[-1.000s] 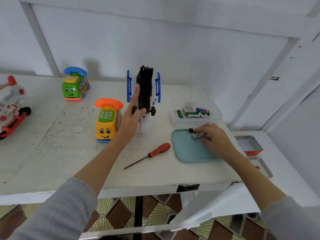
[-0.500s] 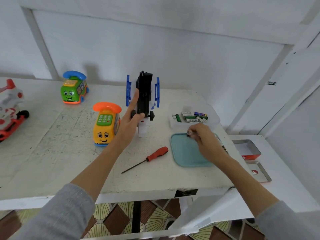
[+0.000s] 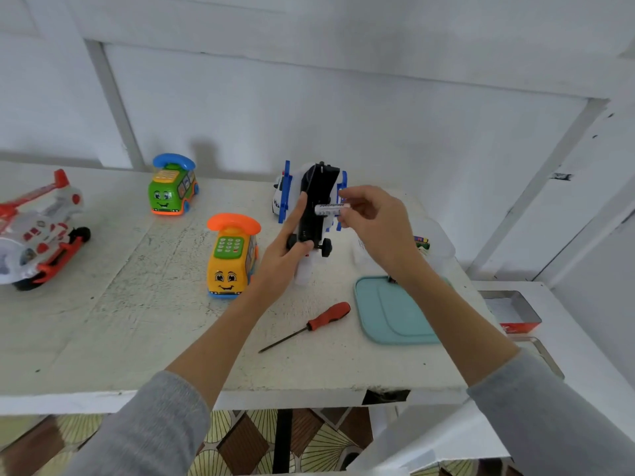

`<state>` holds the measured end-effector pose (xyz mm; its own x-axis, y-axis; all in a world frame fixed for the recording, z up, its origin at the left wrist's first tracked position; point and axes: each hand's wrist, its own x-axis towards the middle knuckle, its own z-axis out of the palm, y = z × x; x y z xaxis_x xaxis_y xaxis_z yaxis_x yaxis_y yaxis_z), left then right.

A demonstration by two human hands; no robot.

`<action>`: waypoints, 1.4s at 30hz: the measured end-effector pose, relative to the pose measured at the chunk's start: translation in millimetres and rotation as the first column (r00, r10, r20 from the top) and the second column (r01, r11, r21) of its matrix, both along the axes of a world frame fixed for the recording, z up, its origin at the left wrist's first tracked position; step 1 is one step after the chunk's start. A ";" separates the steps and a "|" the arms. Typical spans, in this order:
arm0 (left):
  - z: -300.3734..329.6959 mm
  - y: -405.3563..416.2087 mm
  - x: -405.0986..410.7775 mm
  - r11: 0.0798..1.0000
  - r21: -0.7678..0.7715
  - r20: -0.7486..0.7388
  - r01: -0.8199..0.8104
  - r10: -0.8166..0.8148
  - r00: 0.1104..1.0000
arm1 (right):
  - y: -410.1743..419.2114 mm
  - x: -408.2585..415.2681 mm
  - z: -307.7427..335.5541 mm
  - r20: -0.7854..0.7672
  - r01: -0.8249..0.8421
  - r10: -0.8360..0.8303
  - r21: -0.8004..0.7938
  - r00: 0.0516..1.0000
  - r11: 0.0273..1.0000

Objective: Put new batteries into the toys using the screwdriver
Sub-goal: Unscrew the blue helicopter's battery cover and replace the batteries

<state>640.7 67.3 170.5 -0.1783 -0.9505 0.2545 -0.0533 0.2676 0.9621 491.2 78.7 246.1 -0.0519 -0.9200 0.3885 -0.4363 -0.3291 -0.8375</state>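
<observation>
Right grip [image 3: 369,214] pinches battery [image 3: 330,209]; left grip [image 3: 287,255] steadies upended toy [image 3: 318,204].

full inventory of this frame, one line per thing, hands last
helicopter toy: 1, black underside, blue and white, held upended mid-table
battery: 1, white, pinched at the helicopter's underside
screwdriver: 1, red handle, lying on table near front
phone-car toy: 1, yellow with orange handset, centre
phone-car toy: 1, green with blue handset, back left
plane toy: 1, white and red, far left
tray: 1, teal, right of screwdriver
clear box: 1, holds batteries, mostly hidden behind right hand
tin: 1, grey and red, lower shelf right
table: 1, white
left hand: grips helicopter toy
right hand: pinches battery
</observation>
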 end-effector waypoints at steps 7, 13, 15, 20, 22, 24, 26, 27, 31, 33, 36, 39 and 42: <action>0.0 0.8 -1.4 0.999 -0.012 0.022 0.035 -0.035 0.999 | -11.0 10.8 -11.2 -0.115 0.031 -0.040 -0.083 0.993 0.996; 1.9 -0.5 -1.4 0.999 -0.014 0.020 0.045 -0.044 0.999 | -13.7 16.6 -15.7 -0.200 0.008 -0.056 -0.235 0.978 0.972; 2.6 -0.2 -2.2 0.997 -0.030 0.030 0.065 -0.065 0.997 | -15.1 18.7 -17.8 -0.250 -0.017 -0.055 -0.278 0.967 0.960; 1.3 -2.0 -4.4 0.995 -0.048 0.038 0.089 -0.087 0.995 | -18.3 17.1 -25.0 -0.312 -0.062 -0.044 -0.322 0.949 0.945; 1.4 -2.7 -5.2 0.995 -0.049 0.036 0.088 -0.086 0.996 | -18.8 16.4 -26.5 -0.339 -0.090 -0.038 -0.355 0.940 0.931; 0.6 -3.6 -6.3 0.995 -0.048 0.038 0.087 -0.085 0.996 | -19.5 16.3 -27.8 -0.357 -0.106 -0.033 -0.364 0.933 0.925; -0.7 -4.4 -6.6 0.996 -0.044 0.025 0.084 -0.083 0.996 | -21.0 15.9 -28.7 -0.349 -0.109 -0.019 -0.345 0.937 0.932; -1.1 -4.6 -6.3 0.995 -0.045 0.016 0.083 -0.083 0.996 | -21.5 15.8 -29.0 -0.343 -0.113 -0.007 -0.330 0.939 0.937; -0.8 -4.9 -5.1 0.995 -0.050 -0.011 0.089 -0.089 0.996 | -20.6 16.8 -30.9 -0.362 -0.124 0.037 -0.222 0.931 0.967; -0.6 -4.5 -5.1 0.995 -0.051 -0.022 0.091 -0.092 0.995 | -19.9 17.5 -32.1 -0.364 -0.117 0.039 -0.196 0.931 0.974; -2.1 -4.5 -4.2 0.994 -0.054 -0.028 0.092 -0.094 0.995 | -18.6 18.4 -29.8 -0.354 -0.103 0.029 -0.194 0.935 0.976; -1.1 -4.7 -4.1 0.995 -0.049 -0.027 0.091 -0.093 0.995 | -17.4 17.4 -25.5 -0.386 -0.061 -0.017 -0.189 0.923 0.980; 0.6 -3.6 -5.0 0.995 -0.046 -0.027 0.090 -0.091 0.995 | -18.3 15.4 -20.9 -0.449 -0.064 0.001 -0.124 0.894 0.990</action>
